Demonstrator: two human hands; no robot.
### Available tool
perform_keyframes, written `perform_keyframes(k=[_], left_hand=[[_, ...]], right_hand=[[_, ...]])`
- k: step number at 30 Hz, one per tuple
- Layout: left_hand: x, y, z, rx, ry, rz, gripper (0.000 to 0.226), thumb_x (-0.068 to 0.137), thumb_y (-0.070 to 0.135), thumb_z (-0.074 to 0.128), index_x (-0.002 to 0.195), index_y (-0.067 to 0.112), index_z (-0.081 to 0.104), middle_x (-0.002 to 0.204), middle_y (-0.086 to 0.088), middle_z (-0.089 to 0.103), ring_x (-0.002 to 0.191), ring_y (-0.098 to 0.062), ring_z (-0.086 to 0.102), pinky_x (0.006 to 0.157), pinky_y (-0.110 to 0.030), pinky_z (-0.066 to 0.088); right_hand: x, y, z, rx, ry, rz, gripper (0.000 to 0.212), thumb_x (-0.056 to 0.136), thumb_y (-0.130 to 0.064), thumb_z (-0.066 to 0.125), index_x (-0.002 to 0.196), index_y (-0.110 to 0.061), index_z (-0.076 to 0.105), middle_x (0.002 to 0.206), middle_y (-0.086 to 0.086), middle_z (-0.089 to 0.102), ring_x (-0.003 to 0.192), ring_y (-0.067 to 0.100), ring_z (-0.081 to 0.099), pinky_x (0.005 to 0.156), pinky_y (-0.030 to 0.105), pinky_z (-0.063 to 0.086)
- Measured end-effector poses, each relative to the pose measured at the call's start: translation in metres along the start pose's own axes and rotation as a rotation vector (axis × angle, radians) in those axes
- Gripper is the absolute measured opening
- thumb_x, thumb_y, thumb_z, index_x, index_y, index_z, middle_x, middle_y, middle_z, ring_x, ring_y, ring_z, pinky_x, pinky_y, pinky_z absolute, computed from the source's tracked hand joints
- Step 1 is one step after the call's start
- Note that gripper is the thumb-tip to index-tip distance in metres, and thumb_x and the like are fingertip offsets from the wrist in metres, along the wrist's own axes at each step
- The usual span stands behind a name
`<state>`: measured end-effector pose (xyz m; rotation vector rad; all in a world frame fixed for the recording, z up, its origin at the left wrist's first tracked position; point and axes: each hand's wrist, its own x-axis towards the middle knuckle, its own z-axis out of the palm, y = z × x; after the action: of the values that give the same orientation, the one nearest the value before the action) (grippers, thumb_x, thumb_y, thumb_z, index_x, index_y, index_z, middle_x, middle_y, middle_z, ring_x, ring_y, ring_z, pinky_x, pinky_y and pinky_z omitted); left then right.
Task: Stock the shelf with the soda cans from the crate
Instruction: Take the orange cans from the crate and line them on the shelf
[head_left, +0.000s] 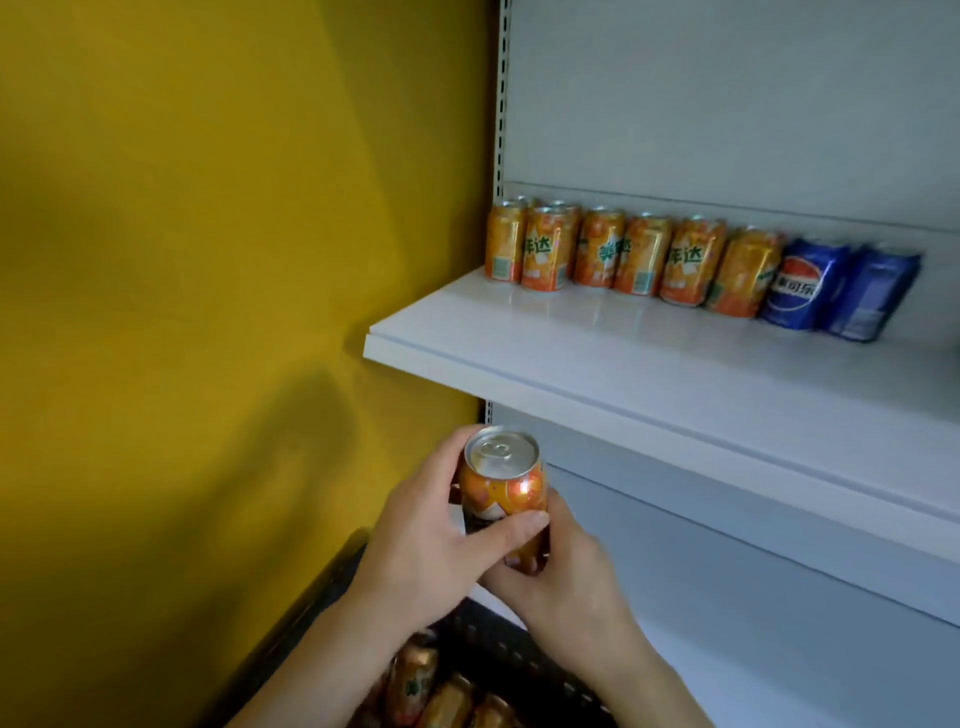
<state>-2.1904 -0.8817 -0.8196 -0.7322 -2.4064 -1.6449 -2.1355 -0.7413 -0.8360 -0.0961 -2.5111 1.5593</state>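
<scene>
Head view | left hand (415, 551) and right hand (566, 577) both grip upright orange can (511, 491) | glossy aluminium cylinder

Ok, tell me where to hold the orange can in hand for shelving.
Grip the can round its mid-body from the side, one hand only. It stands upright with its lid up, so a side grip leaves the base free to set down on the shelf.

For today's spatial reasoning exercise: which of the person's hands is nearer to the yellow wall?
The left. The left hand grips the orange can from the side facing the yellow wall; the right hand holds the can's lower part on the shelf side.
</scene>
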Motion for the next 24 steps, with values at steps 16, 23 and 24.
perform_keyframes(k=[16,23,24], left_hand=[[0.218,0.052,0.075,0.206,0.142,0.013,0.078,0.070,0.076,0.066,0.133,0.035,0.046,0.115,0.010,0.067,0.105,-0.016,0.065,0.090,-0.045,0.056],[0.243,0.029,0.092,0.227,0.118,0.044,0.077,0.071,0.073,0.066,0.136,0.041,0.039,0.125,0.013,0.063,0.113,-0.012,0.062,0.093,-0.044,0.055],[0.241,0.026,0.092,0.239,0.090,0.054,0.075,0.076,0.063,0.070,0.139,0.040,0.036,0.127,0.013,0.063,0.114,-0.011,0.061,0.094,-0.042,0.055]], right_hand=[[0.151,-0.005,-0.143,-0.878,0.101,-0.258,0.060,0.088,-0.072,0.043,0.118,-0.022,0.058,0.112,0.000,0.065,0.108,0.022,0.054,0.087,0.039,0.047],[0.159,0.003,-0.144,-0.820,0.023,-0.410,0.055,0.086,-0.068,0.041,0.101,-0.025,0.072,0.101,-0.007,0.065,0.100,0.015,0.051,0.087,0.036,0.046],[0.160,0.005,-0.145,-0.795,-0.011,-0.426,0.056,0.086,-0.069,0.042,0.107,-0.026,0.072,0.106,-0.008,0.065,0.104,0.015,0.050,0.091,0.036,0.045]])
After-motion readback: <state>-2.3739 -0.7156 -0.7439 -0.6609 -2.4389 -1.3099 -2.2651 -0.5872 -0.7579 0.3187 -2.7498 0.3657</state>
